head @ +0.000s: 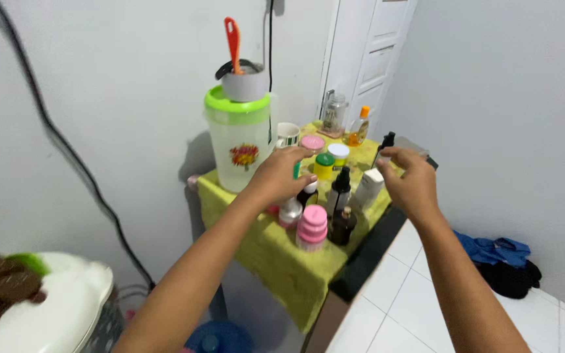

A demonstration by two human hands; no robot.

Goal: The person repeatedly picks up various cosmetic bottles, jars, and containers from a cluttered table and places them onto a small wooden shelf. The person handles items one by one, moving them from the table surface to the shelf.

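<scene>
Both hands' grip released, left hand (281, 178) and right hand (410, 181) hover over crowded bottles (340, 189) beside the pitcher (240, 140).

Both bare arms stretched forward, hands raised side by side

The left hand (281, 175) is held palm down, fingers (302, 154) spread and slightly curled, thumb tucked below. The right hand (410, 180) sits opposite with its back to the camera, fingers bent inward toward the left. The two hands are apart, neither visibly gripping anything.
</scene>
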